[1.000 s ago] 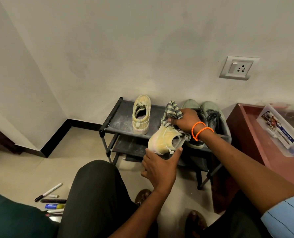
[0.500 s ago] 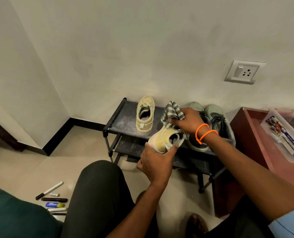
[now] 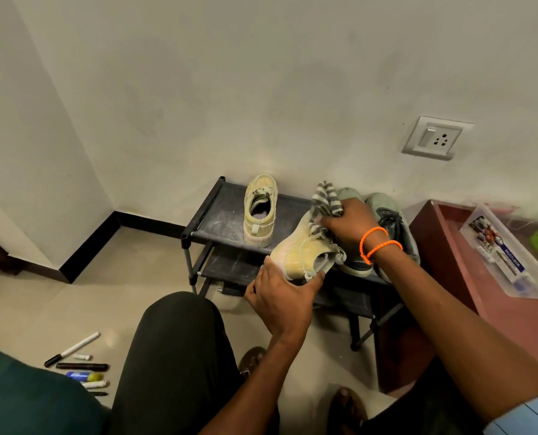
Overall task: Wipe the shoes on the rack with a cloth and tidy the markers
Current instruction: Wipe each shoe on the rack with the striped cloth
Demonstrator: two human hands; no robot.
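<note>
Pale plaster wall (image 3: 261,89) backs the low black shoe rack (image 3: 217,221), which stands on a beige tiled floor (image 3: 129,293).

I hold a yellow shoe (image 3: 299,251) tilted in front of the rack's top shelf, toe towards me and to the left. My left hand (image 3: 281,298) cups it from below, thumb curled up against the heel end and fingers wrapped under the sole. My right hand (image 3: 347,222), with 2 orange bands (image 3: 377,243) at the wrist, is clenched round a grey-and-white striped cloth (image 3: 325,200) and presses it onto the shoe's top; part of the cloth sticks up above my knuckles.

Beyond my left hand, the matching yellow shoe (image 3: 259,210) stands upright on the top shelf, heel towards me. Just behind my right hand and wrist sit 2 grey-green shoes (image 3: 393,218), partly hidden by my arm.

Well below and to the left of my left hand, past my dark-trousered knee (image 3: 179,340), several markers (image 3: 79,367) lie loose on the floor, close together.

To the right of my right arm is a reddish-brown cabinet (image 3: 443,246) bearing a clear plastic box (image 3: 506,246). Above my right hand, a white socket plate (image 3: 435,138) is fixed to the wall.
</note>
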